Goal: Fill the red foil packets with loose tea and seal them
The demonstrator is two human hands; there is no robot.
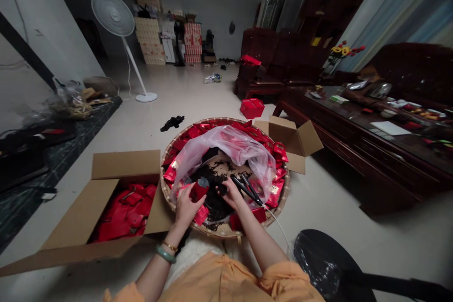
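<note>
Carefully now: your left hand (186, 207) is clenching a red packet (198, 190), your right hand's (228, 193) hold on the dark leaves (212, 205) is unclear, and a loose pinch could be scattering them past the basket (226, 121).

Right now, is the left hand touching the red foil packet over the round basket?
Touching. The head view shows the left hand gripping the red foil packet, its fingers closed around the packet's side.

Left hand (186, 208) and right hand (228, 193) close together at centre, fingers curled; left forearm (155, 269) and right forearm (258, 245) reaching far from the near edge.
</note>
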